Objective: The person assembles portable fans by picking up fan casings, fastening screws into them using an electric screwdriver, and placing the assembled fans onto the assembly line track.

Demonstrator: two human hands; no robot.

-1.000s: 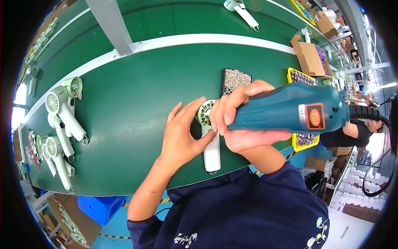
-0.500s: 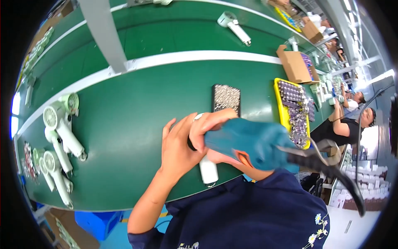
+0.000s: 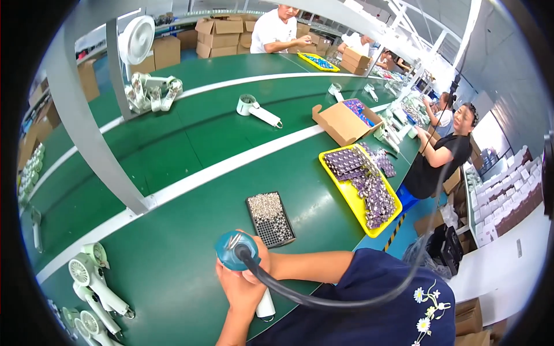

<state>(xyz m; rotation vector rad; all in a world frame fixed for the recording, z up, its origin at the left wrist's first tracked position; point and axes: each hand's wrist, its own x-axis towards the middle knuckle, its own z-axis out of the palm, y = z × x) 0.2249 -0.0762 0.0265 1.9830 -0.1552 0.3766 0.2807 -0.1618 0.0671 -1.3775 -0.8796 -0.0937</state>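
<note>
A teal electric screwdriver (image 3: 233, 251) stands upright with its back end toward me, and a black cable (image 3: 323, 300) curves off it to the right. My right hand (image 3: 257, 260) is wrapped around its body. Under it, my left hand (image 3: 238, 295) holds a white hand fan on the green belt; only the fan's handle (image 3: 265, 305) shows below my fingers. The screwdriver tip and the fan's head are hidden by my hands. A black tray of silver screws (image 3: 270, 219) lies just beyond my hands.
A yellow tray of purple parts (image 3: 358, 187) and an open cardboard box (image 3: 343, 123) lie to the right. White hand fans (image 3: 95, 282) sit at the lower left, another fan (image 3: 255, 109) farther up the belt. A grey post (image 3: 81, 127) rises at the left. A co-worker (image 3: 441, 153) sits at right.
The screwdriver has swung from lying sideways to standing upright over the fan. My view has tilted up, so more of the belt and the far workers show.
</note>
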